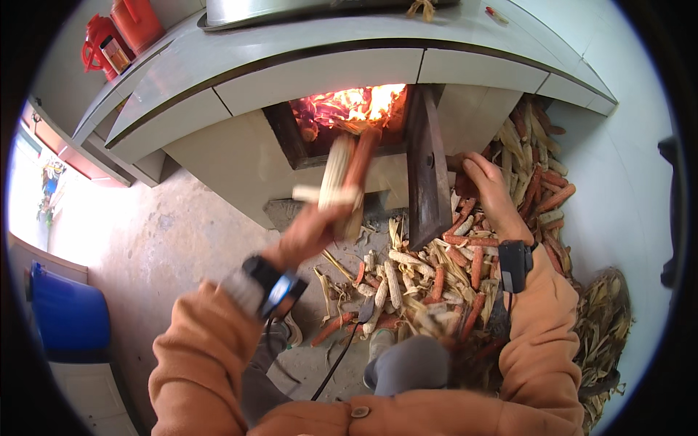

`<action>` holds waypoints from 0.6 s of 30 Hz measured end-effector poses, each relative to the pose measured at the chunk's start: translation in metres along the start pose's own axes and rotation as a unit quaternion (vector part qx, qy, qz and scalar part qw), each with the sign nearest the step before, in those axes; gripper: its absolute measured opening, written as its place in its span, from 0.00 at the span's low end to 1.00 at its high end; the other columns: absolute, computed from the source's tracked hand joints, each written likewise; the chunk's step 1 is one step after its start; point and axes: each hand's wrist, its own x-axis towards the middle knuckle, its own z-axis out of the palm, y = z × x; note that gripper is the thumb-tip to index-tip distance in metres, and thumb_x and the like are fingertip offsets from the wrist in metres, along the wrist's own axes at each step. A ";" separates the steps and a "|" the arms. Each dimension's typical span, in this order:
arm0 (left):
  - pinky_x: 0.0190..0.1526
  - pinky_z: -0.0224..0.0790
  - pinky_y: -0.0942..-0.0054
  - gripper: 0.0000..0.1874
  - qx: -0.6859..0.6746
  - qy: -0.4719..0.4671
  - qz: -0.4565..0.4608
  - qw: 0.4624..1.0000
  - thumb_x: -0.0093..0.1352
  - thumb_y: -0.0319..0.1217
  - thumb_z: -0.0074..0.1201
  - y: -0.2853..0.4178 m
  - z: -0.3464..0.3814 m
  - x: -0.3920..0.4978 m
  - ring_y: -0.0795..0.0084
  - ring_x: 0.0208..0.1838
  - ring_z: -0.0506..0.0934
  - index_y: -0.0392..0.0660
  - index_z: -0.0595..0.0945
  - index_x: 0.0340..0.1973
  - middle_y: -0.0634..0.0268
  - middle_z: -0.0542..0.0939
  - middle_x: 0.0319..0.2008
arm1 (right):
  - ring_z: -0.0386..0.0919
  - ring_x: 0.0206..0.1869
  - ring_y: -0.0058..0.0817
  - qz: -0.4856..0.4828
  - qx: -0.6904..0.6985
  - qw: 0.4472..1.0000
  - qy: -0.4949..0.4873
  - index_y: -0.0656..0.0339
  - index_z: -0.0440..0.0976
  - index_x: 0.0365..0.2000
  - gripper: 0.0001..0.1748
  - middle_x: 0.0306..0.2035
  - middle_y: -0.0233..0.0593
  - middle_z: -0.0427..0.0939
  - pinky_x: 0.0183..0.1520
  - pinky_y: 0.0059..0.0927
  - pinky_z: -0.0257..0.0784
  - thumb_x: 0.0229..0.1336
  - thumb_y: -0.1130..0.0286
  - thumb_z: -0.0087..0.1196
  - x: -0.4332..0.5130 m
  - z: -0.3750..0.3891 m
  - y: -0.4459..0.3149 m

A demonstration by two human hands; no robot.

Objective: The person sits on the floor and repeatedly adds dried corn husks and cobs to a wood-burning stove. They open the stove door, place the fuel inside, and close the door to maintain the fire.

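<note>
My left hand (pixel 311 231), blurred by motion, grips several bare corn cobs in front of the stove's fire opening (pixel 283 139). Among them are a pale cob (pixel 334 171) and a reddish cob (pixel 364 155), whose far end reaches the opening's lower edge. Bright flames (pixel 354 103) burn inside. The dark metal stove door (pixel 428 180) stands swung out at the right of the opening. On its outer side, my right hand (pixel 488 182) is closed around what looks like the door's handle, mostly hidden by the fingers.
Loose cobs and husks (pixel 436 261) cover the floor below the door and pile up along the right wall. A tiled stove top (pixel 327 60) overhangs the opening. A cable (pixel 335 362) runs near my feet. At left stand a blue bin (pixel 71 310) and red jugs (pixel 136 24).
</note>
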 end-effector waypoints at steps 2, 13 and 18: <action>0.48 0.72 0.70 0.19 0.157 0.020 0.146 0.977 0.69 0.41 0.56 0.045 -0.002 0.065 0.73 0.45 0.76 0.42 0.75 0.49 0.67 0.77 0.40 | 0.71 0.31 0.15 -0.009 0.005 1.000 -0.010 0.66 0.72 0.47 0.16 0.30 0.27 0.74 0.35 0.20 0.68 0.69 0.64 0.44 0.001 -0.001 0.003; 0.48 0.72 0.73 0.23 0.005 0.094 -0.063 0.994 0.70 0.31 0.54 -0.033 0.011 -0.052 0.70 0.49 0.78 0.36 0.68 0.57 0.60 0.78 0.43 | 0.71 0.30 0.16 -0.055 -0.049 0.997 -0.021 0.65 0.72 0.48 0.18 0.33 0.29 0.75 0.34 0.19 0.68 0.70 0.62 0.44 0.005 -0.004 0.014; 0.43 0.72 0.76 0.13 -0.040 0.164 -0.140 0.976 0.72 0.27 0.48 -0.057 0.010 -0.167 0.74 0.40 0.78 0.42 0.75 0.51 0.65 0.80 0.38 | 0.72 0.28 0.17 -0.011 -0.011 1.000 -0.019 0.63 0.73 0.44 0.16 0.27 0.28 0.73 0.33 0.19 0.70 0.69 0.60 0.45 -0.002 0.015 0.003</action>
